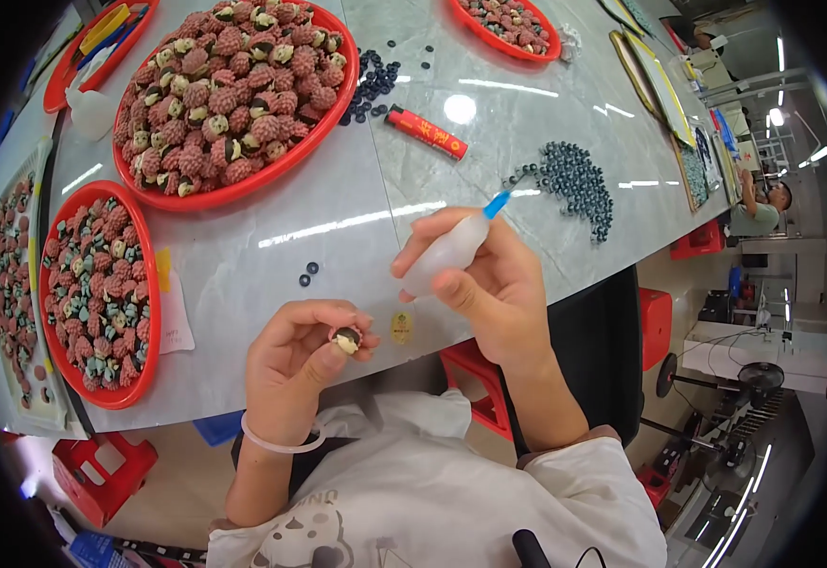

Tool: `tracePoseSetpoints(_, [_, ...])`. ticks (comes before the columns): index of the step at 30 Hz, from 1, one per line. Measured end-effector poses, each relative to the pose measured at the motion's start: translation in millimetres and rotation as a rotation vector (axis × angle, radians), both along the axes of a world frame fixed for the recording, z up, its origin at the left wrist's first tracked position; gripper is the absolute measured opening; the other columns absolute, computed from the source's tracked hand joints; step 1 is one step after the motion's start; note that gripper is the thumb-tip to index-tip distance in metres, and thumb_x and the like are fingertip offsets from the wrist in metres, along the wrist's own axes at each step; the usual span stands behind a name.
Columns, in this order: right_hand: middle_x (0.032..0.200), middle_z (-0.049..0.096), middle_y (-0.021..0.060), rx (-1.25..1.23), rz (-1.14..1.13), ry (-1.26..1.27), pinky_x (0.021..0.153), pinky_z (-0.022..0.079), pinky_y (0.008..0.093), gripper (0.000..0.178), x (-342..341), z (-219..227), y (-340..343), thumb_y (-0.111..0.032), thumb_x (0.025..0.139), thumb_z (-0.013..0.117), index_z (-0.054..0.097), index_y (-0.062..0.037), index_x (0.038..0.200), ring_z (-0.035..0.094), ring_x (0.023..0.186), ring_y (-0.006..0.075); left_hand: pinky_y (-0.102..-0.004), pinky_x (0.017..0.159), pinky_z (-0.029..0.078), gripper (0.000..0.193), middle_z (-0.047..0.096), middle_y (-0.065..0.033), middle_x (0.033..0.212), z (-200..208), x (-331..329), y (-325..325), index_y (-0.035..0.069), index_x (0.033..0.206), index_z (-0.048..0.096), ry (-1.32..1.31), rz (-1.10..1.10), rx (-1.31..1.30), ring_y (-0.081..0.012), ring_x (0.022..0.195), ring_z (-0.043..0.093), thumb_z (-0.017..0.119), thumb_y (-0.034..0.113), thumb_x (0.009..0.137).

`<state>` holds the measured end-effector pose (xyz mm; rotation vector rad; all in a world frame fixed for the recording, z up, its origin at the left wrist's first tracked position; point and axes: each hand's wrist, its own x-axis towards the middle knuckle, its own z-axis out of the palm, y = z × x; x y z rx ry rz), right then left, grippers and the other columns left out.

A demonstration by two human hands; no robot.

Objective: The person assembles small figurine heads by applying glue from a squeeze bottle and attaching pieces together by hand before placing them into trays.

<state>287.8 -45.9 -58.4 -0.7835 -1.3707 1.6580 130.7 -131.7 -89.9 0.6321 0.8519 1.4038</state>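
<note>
My left hand (pixel 285 364) pinches a small bumpy pink piece (pixel 347 341) with a dark band and a cream-coloured part, just over the table's near edge. In my right hand (pixel 510 308) is a translucent squeeze bottle (pixel 446 254) with a blue needle tip (pixel 497 204), tilted up and away to the right. The thin needle points towards a heap of shiny dark beads (pixel 576 189); whether it touches a bead at the heap's left edge I cannot tell. Two black rings (pixel 309 274) lie beyond my left hand.
A large red tray (pixel 233 201) heaped with similar pink pieces stands at the far left, a smaller red tray (pixel 153 312) nearer. More black rings (pixel 371 87) and a red tube (pixel 427 133) lie between tray and beads. Another red tray (pixel 517 55) is at the back. A person (pixel 759 218) sits far right.
</note>
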Motion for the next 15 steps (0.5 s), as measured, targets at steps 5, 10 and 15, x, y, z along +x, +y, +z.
tracePoseSetpoints(5, [0.083,0.057,0.0136,-0.055,-0.037,0.032,0.066,0.048,0.0319,0.038,3.6,-7.9,3.7,-0.022,0.075,0.062,0.048,0.0038,0.099,0.055,0.080,0.0196,-0.0290,0.072,0.046,0.022,0.053,-0.0125,0.093,-2.0,-0.4,3.6,-0.002,0.095,0.047,-0.019,0.002,0.025,-0.0182,0.081,0.055,0.054,0.011,0.080])
tracePoseSetpoints(10, [0.080,0.057,0.0135,-0.036,-0.073,0.015,0.062,0.047,0.0299,0.038,5.9,-12.9,0.6,-0.023,0.074,0.063,0.048,0.0043,0.097,0.056,0.075,0.0195,-0.0282,0.072,0.046,0.025,0.053,-0.0128,0.094,-2.6,-1.2,1.7,-0.002,0.097,0.047,-0.039,0.018,0.007,-0.0185,0.082,0.055,0.055,0.013,0.080])
tracePoseSetpoints(15, [0.080,0.057,0.0132,-0.039,-0.076,-0.011,0.060,0.047,0.0289,0.039,7.6,-16.4,-1.4,-0.023,0.074,0.062,0.048,0.0045,0.098,0.056,0.075,0.0194,-0.0283,0.072,0.045,0.025,0.053,-0.0129,0.094,-5.1,-2.7,-0.8,-0.002,0.098,0.046,-0.047,0.026,0.005,-0.0189,0.083,0.055,0.055,0.014,0.080])
